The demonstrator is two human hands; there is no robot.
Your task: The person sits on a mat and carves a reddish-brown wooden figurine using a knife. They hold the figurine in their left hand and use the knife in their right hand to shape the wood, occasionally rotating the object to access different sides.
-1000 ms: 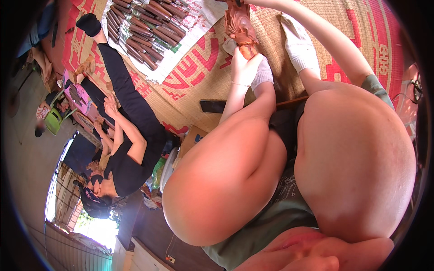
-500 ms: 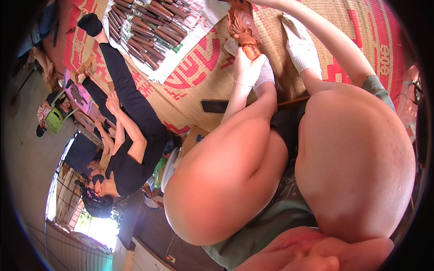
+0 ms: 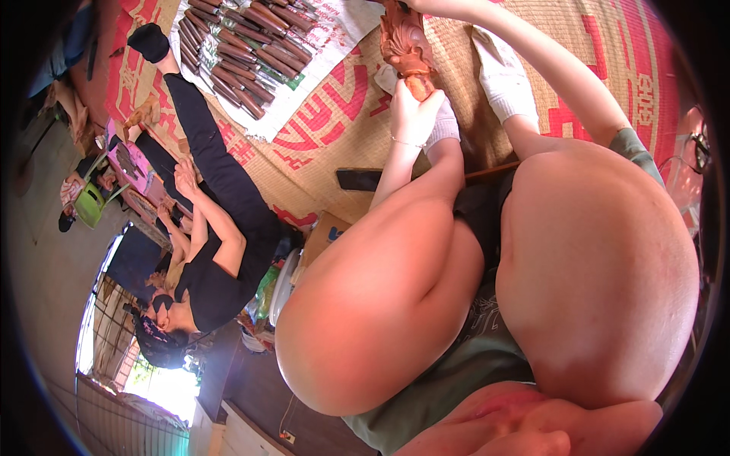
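A reddish-brown carved wooden piece [image 3: 405,39] with leafy scrolls stands out at the top middle, over the mat and close to my white-socked left foot [image 3: 444,125]. My left hand [image 3: 413,114] is closed around its paler, rounded near end, thumb on top. From the right, my right arm reaches across to the far part of the carving. Only part of my right hand [image 3: 420,5] shows at the upper edge, touching or very near the wood; its fingers are cut off by the frame, so their grip is hidden.
Several wooden-handled carving tools [image 3: 255,57] lie on a white sack [image 3: 266,128] at upper left. A dark phone-like object [image 3: 359,179] rests on the red-patterned straw mat [image 3: 323,163]. At left sits a co-worker [image 3: 217,270] in black; a green chair [image 3: 90,205] stands beyond.
The whole view has shifted very slightly. My right hand sits a touch lower and further left by the carving; my left hand keeps its hold. The co-worker's hands have moved a little.
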